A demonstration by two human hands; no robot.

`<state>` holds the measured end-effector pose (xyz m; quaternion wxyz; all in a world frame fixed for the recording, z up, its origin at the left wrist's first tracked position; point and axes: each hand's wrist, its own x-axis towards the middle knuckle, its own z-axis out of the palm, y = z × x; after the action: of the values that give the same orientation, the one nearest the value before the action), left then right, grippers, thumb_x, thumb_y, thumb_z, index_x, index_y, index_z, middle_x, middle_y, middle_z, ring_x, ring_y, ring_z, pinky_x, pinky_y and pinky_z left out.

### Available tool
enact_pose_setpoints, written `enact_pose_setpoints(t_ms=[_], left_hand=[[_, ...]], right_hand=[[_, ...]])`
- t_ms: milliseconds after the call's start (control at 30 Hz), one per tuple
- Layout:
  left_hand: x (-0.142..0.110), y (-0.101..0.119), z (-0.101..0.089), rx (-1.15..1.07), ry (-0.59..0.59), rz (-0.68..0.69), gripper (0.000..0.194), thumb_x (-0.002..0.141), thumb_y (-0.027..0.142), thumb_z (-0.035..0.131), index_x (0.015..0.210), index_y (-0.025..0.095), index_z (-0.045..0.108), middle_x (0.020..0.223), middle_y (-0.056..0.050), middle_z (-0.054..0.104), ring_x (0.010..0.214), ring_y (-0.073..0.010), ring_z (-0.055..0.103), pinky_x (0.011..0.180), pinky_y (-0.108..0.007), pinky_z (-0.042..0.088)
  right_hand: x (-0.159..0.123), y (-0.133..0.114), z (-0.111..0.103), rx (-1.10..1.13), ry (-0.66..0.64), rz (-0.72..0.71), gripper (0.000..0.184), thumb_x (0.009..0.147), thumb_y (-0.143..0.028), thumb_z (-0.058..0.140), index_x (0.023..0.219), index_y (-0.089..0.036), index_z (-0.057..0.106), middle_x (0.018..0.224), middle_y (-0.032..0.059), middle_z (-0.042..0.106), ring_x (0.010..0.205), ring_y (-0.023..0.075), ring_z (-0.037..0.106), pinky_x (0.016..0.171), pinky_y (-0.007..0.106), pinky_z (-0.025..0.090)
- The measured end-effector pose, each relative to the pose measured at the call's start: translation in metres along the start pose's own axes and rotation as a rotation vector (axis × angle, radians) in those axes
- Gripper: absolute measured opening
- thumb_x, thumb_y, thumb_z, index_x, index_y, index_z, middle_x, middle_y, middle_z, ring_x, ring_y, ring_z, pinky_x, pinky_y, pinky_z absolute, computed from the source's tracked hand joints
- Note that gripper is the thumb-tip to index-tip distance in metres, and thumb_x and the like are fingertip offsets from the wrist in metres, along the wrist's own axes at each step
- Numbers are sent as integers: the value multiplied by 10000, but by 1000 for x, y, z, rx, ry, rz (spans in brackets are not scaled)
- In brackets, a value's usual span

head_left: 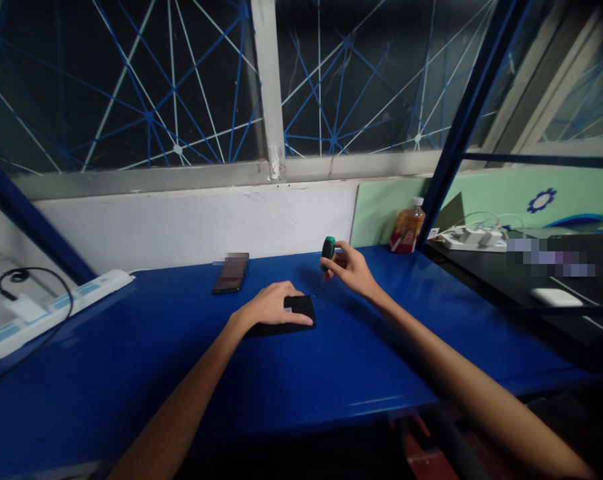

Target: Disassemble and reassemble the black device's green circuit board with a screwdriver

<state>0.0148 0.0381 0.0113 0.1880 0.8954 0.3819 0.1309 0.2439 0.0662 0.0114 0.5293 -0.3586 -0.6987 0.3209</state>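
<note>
On the blue table, a flat black case lies under my left hand. The thumb runs along its near side and the fingers reach over the far side, holding it down. A small pale patch shows on its top beside my palm. My right hand is raised to the right of the case, its fingers closed around a screwdriver with a green and black handle, held upright. The screwdriver's shaft is too blurred to make out. Between the case and my right hand sits a tiny dark piece, too small to name.
A dark phone lies behind my left hand. White power strips rest at the left and far right. A drink bottle stands at the back right corner by a blue metal post. The blue tabletop ends at a front edge.
</note>
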Motion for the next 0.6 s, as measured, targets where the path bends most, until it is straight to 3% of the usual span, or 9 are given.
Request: enact_pose_setpoints(t_ms=[167, 300, 433, 600], left_hand=[[2, -3, 10, -22, 166, 15, 558, 687, 606, 661, 1089, 220, 669, 1020, -90, 636, 898, -243, 607, 793, -344, 464], [5, 1, 15, -57, 311, 66, 377, 735, 505, 679, 978, 218, 707, 995, -68, 659, 891, -218, 618, 824, -343, 470], [8, 4, 17, -122, 349, 115, 220, 752, 404, 695, 836, 203, 722, 878, -43, 683, 832, -190, 631, 795, -317, 486], [10, 1, 22, -220, 392, 81, 160, 764, 347, 691, 782, 193, 727, 841, -39, 688, 774, -171, 644, 764, -296, 502]], right_hand=[[1, -12, 0, 216, 16, 46, 327, 772, -402, 666, 951, -199, 482, 700, 12, 668, 511, 164, 643, 550, 337, 546], [0, -22, 4, 347, 29, 85, 333, 759, -406, 685, 918, -197, 479, 695, 11, 679, 515, 168, 653, 542, 328, 556], [0, -26, 5, 405, 46, 96, 343, 743, -412, 701, 898, -197, 482, 700, 16, 690, 517, 165, 654, 541, 325, 563], [0, -24, 6, 414, 44, 104, 360, 733, -435, 704, 889, -201, 480, 699, 16, 691, 521, 168, 655, 548, 337, 571]])
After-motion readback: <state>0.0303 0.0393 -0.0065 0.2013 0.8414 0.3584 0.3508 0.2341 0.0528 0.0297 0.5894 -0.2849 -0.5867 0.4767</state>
